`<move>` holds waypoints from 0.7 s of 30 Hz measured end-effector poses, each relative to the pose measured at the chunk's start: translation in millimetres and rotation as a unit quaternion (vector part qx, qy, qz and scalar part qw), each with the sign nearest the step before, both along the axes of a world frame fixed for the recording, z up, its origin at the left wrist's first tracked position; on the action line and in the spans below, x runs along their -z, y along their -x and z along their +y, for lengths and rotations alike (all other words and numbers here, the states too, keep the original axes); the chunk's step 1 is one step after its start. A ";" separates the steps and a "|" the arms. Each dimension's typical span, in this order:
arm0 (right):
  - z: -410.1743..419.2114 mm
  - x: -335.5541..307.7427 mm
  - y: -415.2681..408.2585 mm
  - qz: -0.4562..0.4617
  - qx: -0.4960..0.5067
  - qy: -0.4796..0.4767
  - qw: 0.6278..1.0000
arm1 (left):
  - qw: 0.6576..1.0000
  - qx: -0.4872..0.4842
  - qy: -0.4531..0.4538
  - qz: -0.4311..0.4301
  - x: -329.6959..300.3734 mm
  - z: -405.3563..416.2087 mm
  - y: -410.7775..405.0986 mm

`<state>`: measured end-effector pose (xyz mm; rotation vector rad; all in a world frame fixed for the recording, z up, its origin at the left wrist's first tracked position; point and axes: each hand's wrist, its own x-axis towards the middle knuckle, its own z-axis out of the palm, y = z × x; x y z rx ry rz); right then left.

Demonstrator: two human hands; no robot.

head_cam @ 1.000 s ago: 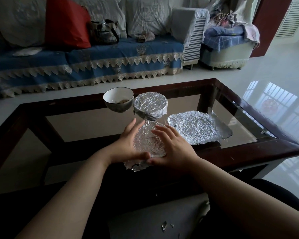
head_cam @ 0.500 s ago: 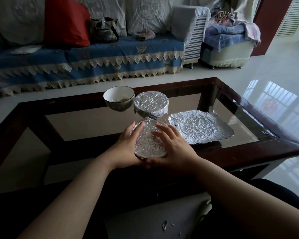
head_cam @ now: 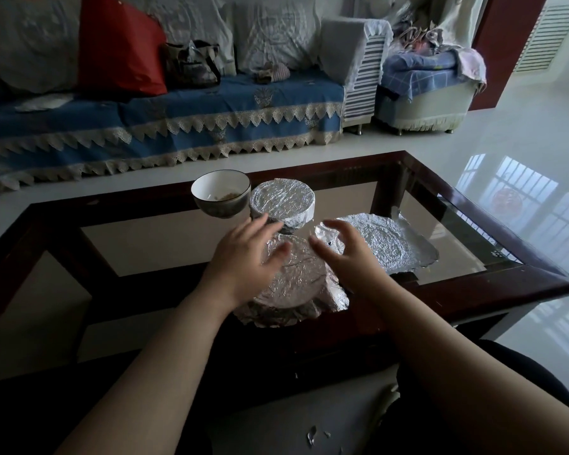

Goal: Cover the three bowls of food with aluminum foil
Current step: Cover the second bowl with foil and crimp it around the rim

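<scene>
Three bowls stand on the glass coffee table (head_cam: 151, 244). The near bowl (head_cam: 298, 280) is under a crumpled foil sheet whose edges flare out at the front. My left hand (head_cam: 247, 254) hovers over its left side with fingers spread and blurred. My right hand (head_cam: 342, 247) hangs over its right side, fingers loosely curved, holding nothing. Behind it sits a bowl wrapped tightly in foil (head_cam: 283, 201). To its left is an uncovered white bowl (head_cam: 220, 193) with a little food inside. A loose foil sheet (head_cam: 395, 247) lies flat on the glass at the right.
The table has a dark wood frame (head_cam: 473, 290) close to my knees. Small foil scraps (head_cam: 312, 433) lie on my lap. A blue-covered sofa (head_cam: 178, 126) with a red cushion (head_cam: 119, 47) stands beyond the table, and shiny floor (head_cam: 523, 178) lies to the right.
Both hands have lifted off the near bowl's foil and moved up and apart. The foil's front edge, tucked under half a second ago, flares out again.
</scene>
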<state>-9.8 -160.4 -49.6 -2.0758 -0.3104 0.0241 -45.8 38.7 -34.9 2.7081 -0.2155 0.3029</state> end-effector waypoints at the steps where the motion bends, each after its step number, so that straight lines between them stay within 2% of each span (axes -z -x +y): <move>1: -3.4 -1.5 -6.2 0.038 0.019 0.009 0.999 | 0.999 0.008 -0.042 0.013 2.4 -11.0 0.0; 4: -3.2 3.2 -22.9 0.183 -0.003 0.066 0.981 | 0.986 0.022 -0.140 0.091 15.5 -33.7 -1.3; 6: 2.2 9.3 -25.7 0.229 -0.036 0.071 0.970 | 0.979 0.019 -0.166 0.116 22.3 -36.8 -4.1; 11: 2.0 19.8 -24.8 0.266 -0.060 -0.075 0.959 | 0.974 0.019 -0.174 0.147 27.1 -33.2 -6.3; 16: -5.4 24.8 -23.6 0.351 -0.017 -0.248 0.903 | 0.977 0.022 -0.167 0.130 29.8 -30.0 -7.6; 21: -5.5 22.4 -19.5 0.388 -0.032 -0.328 0.861 | 0.980 0.019 -0.165 0.113 31.5 -24.3 -7.3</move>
